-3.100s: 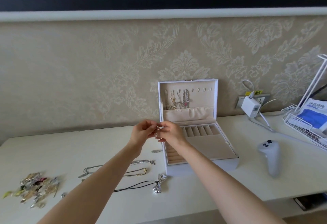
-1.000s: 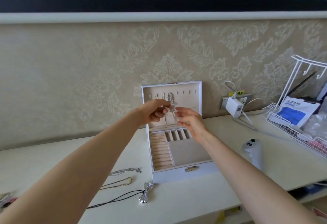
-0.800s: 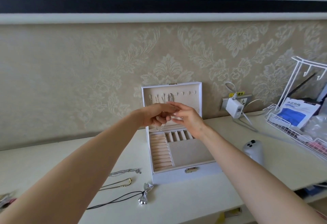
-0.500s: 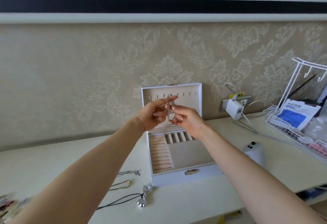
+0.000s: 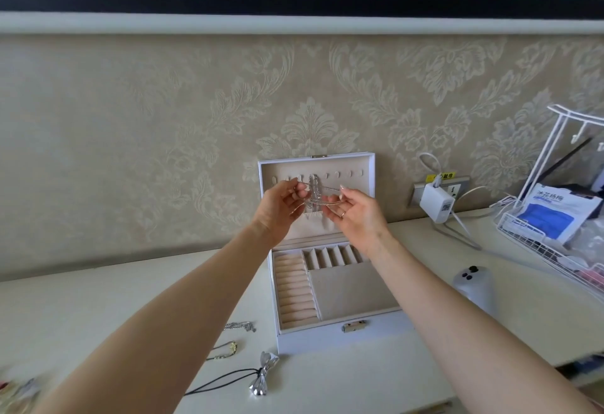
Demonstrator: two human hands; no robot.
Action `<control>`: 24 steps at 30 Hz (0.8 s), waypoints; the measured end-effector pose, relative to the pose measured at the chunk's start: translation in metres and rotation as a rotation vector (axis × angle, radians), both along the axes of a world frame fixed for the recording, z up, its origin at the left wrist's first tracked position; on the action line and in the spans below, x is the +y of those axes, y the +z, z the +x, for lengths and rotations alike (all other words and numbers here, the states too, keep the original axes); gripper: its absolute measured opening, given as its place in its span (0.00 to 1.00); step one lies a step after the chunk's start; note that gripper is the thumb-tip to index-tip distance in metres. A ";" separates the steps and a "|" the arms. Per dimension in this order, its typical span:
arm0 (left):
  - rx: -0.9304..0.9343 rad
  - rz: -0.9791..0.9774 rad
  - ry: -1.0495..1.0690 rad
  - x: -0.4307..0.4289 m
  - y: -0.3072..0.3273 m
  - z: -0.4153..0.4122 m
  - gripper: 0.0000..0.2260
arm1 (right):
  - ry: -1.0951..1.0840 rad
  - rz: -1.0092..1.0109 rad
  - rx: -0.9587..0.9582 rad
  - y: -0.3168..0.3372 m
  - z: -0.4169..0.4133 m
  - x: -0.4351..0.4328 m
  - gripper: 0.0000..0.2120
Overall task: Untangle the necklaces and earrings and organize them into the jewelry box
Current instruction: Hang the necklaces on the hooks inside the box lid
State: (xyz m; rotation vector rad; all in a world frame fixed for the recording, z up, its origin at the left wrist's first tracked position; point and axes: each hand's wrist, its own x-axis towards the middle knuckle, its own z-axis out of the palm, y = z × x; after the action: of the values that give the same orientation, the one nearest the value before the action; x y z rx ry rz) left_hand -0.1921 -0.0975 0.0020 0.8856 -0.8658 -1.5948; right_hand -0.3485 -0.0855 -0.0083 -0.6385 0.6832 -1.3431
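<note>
while each pinches one end — silver necklace [image 5: 322, 197] strung between left hand [image 5: 280, 207] and right hand [image 5: 355, 211], before the jewelry box [image 5: 327, 341]

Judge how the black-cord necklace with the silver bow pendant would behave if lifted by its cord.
Probably floppy: the black-cord necklace lies in loose curves on the table. Its silver bow pendant looks the heaviest part, so it would likely hang lowest and swing.

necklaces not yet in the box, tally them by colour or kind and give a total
silver chain, lying loose: 1
gold chain, lying loose: 1
black cord with silver bow pendant: 1
thin chain pinched between left hand and right hand: 1
total: 4
</note>
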 end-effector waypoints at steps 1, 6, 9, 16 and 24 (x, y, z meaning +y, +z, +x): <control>0.024 -0.009 -0.012 -0.002 0.000 -0.001 0.11 | 0.000 0.000 -0.037 -0.001 0.000 -0.002 0.12; -0.117 -0.085 -0.076 -0.015 0.002 -0.008 0.10 | 0.113 0.002 0.398 -0.008 -0.001 -0.014 0.07; -0.567 -0.262 -0.103 -0.020 0.009 -0.010 0.11 | 0.121 -0.009 0.611 -0.009 -0.004 -0.021 0.07; -1.121 -0.443 -0.077 -0.043 0.017 -0.018 0.08 | 0.066 -0.215 0.813 0.002 -0.010 -0.033 0.25; -1.109 -0.387 0.025 -0.050 0.020 -0.026 0.10 | 0.013 -0.114 0.830 0.001 -0.018 -0.050 0.09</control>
State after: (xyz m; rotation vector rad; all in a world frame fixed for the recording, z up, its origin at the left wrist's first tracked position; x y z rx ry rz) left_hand -0.2179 -0.1473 0.0216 1.4817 -1.8274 -0.7590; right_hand -0.3669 -0.1356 -0.0070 -1.3148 1.2605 -1.0815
